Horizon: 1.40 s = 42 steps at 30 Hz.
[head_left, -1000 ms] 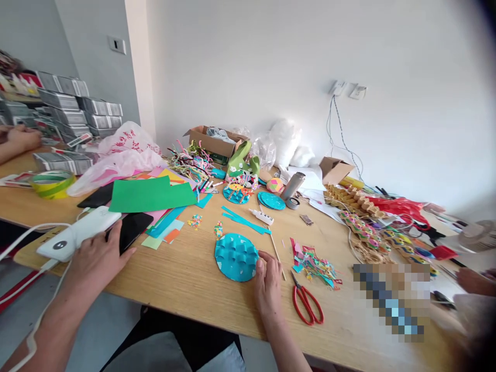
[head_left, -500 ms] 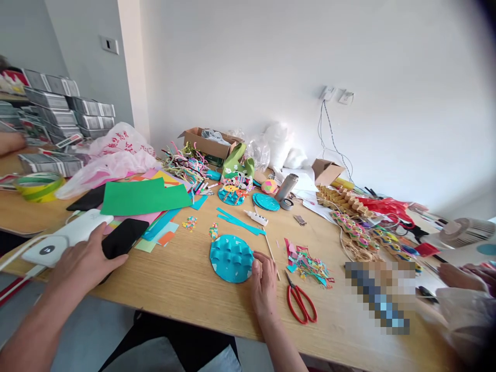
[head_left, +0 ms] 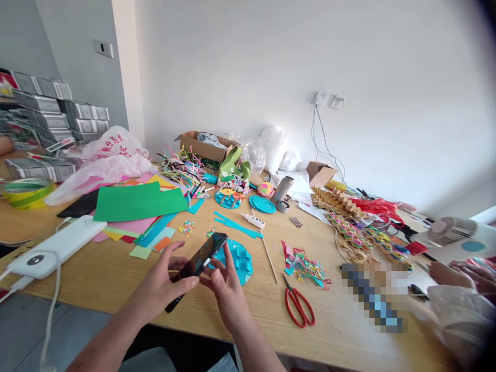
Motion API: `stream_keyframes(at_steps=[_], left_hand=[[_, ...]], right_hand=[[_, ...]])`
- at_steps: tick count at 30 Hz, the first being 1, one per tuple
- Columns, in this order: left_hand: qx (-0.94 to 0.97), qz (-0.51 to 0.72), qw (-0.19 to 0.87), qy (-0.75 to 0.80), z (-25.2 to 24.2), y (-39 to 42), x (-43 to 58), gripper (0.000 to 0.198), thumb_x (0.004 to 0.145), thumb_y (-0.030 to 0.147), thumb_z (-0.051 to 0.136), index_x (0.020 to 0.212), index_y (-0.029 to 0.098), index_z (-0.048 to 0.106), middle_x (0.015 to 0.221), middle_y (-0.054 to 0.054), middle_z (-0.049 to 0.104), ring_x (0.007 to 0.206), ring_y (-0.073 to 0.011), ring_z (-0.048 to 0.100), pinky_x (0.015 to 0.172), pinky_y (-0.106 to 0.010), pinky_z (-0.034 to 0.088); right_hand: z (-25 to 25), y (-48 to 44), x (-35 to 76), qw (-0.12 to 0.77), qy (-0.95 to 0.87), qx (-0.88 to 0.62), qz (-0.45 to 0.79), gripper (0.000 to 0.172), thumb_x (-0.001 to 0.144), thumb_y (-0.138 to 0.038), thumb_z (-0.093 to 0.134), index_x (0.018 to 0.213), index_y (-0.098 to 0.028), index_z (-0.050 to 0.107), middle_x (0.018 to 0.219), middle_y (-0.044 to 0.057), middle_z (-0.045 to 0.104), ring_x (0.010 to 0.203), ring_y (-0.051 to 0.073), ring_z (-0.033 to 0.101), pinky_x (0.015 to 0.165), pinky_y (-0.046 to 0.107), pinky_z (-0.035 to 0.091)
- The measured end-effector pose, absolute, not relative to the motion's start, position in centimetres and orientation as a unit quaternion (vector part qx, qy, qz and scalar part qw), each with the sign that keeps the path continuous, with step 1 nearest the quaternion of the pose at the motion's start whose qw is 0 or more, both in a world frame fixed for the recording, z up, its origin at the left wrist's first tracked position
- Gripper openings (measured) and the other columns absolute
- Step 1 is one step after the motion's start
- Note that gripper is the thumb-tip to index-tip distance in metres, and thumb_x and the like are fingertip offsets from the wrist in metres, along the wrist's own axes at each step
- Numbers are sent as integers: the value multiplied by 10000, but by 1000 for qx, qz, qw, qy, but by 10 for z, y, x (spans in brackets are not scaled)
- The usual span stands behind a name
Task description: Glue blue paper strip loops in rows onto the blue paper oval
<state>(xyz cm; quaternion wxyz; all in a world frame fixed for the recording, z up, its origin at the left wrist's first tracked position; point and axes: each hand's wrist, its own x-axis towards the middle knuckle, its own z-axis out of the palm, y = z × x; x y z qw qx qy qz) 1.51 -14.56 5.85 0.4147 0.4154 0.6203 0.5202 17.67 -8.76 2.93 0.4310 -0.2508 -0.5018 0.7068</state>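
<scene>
A black phone point(head_left: 199, 257) is held tilted above the front edge of the table. My left hand point(head_left: 163, 281) grips its lower left part, thumb across the front and fingers around the far side. My right hand point(head_left: 227, 281) holds the phone's right edge, index finger near the upper corner. A small white spot shows on the screen; I cannot make out what it is. Behind the phone, partly hidden, lies a round blue paper disc point(head_left: 242, 261) with raised paper loops. Red-handled scissors point(head_left: 298, 305) rest to the right of my right hand.
A white power strip point(head_left: 58, 248) with cables lies at the left. Coloured paper sheets point(head_left: 139, 204), a glue bottle point(head_left: 253, 221), a thin stick point(head_left: 270, 261) and paper scraps point(head_left: 304, 266) are spread around. Another person's hands point(head_left: 451, 274) are at the right edge.
My left hand has lifted the phone from beside the power strip and brought it right. My right hand has left the blue disc's edge and now holds the phone too.
</scene>
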Motion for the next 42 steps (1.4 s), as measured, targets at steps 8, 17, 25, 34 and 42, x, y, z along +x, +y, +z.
stream_keyframes(at_steps=[8,17,25,34,42], left_hand=[[445,479,443,613,63,-146,32,756,675,402,700,1329,217,366,1059,-80,665,964,-267,691,852,-431,551],[452,471,443,615,62,-145,30,762,676,406,691,1334,207,361,1053,-80,664,997,-265,668,863,-420,537],[445,468,447,619,60,-146,30,755,668,407,692,1322,210,369,1069,-88,647,1016,-272,648,877,-435,525],[446,472,451,613,62,-148,31,731,691,402,687,1321,205,375,1093,-87,654,1038,-259,645,894,-402,509],[433,476,470,604,58,-145,31,719,707,393,680,1319,208,353,1101,-82,632,1002,-242,640,890,-406,506]], right_hand=[[38,-85,173,486,-445,-296,691,655,742,-484,782,1313,-261,552,1093,71,713,1013,255,670,889,456,554],[31,-87,172,495,-434,-297,691,631,747,-450,784,1306,-272,551,1055,52,706,1030,245,662,908,432,538],[29,-86,171,498,-429,-287,697,642,756,-430,784,1325,-271,534,1100,56,700,1093,248,638,990,452,490],[25,-88,172,497,-399,-290,713,730,743,-406,815,1384,-270,493,1157,55,689,1139,232,612,1006,406,468],[22,-89,174,492,-386,-287,726,849,708,-477,828,1436,-287,433,1204,70,680,1115,247,627,979,434,474]])
